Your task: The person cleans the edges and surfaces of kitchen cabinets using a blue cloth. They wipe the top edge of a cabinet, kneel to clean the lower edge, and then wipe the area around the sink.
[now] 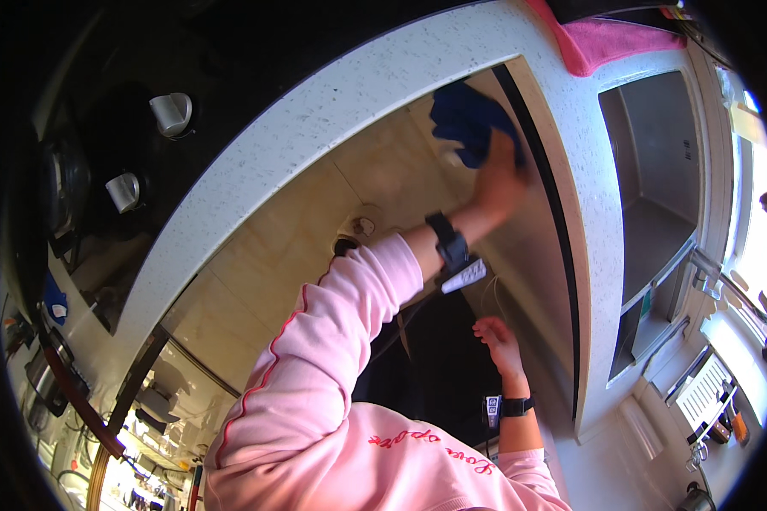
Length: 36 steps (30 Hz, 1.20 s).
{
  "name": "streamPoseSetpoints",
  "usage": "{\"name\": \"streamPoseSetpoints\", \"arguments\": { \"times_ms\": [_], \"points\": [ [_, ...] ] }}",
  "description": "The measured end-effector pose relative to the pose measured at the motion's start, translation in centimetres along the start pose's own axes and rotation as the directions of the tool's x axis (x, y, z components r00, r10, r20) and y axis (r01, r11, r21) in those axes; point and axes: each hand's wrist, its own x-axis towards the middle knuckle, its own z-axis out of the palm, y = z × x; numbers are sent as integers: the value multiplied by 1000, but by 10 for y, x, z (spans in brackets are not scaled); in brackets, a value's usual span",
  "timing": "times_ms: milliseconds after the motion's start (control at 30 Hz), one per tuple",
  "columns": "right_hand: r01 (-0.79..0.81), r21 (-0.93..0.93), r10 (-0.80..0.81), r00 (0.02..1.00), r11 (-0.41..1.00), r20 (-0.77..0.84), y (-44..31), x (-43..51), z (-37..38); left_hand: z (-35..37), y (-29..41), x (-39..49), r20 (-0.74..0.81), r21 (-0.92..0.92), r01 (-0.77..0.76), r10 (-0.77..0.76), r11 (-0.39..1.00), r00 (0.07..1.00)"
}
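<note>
My left hand (pixel 502 175), slightly blurred, holds a dark blue cloth (pixel 470 121) near the inner corner of the L-shaped counter. Cloth and hand are below the level of the speckled white countertop (pixel 332 96), close to a pale cabinet front (pixel 537 236) with a black strip (pixel 553 179) along its top. My right hand (pixel 500 342) hangs lower, nearer my body, fingers loosely bent and nothing in them. Both wrists wear black straps with small printed tags. Part of a slipper (pixel 363 225) shows on the beige tile floor (pixel 262 255) beyond my left sleeve.
A black hob with silver knobs (pixel 171 114) lies to the left. Set into the right counter is a sink (pixel 661 204) with a metal tap (pixel 706 274). A pink cloth (pixel 620 45) lies at the far corner. A utensil rack (pixel 709 396) stands below the window.
</note>
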Motion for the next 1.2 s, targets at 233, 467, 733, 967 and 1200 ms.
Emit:
{"name": "streamPoseSetpoints", "arguments": {
  "times_ms": [233, 467, 733, 967, 1200],
  "points": [
    [15, -13, -14, 999, 1000, 44, -5, 0, 4, 0, 8, 2, 30, 219, 18, -25, 976, 999],
    [-48, -4, 48, 999, 999, -4, -4, 2, 4, -7, 7, -26, 133, 233, -54, 24, 971, 991],
    [63, -49, -61, 997, 997, 37, -18, 5, 2, -6, -20, 20, -10, 252, -55, 59, 966, 998],
    [24, -59, -22, 999, 998, 38, -19, 7, 9, -3, -7, -37, 284, 257, 32, -107, 966, 953],
    [30, -45, -29, 1000, 999, 11, -5, 0, 3, -16, -15, -3, 231, 275, 104, -171, 956, 958]
  ]
}}
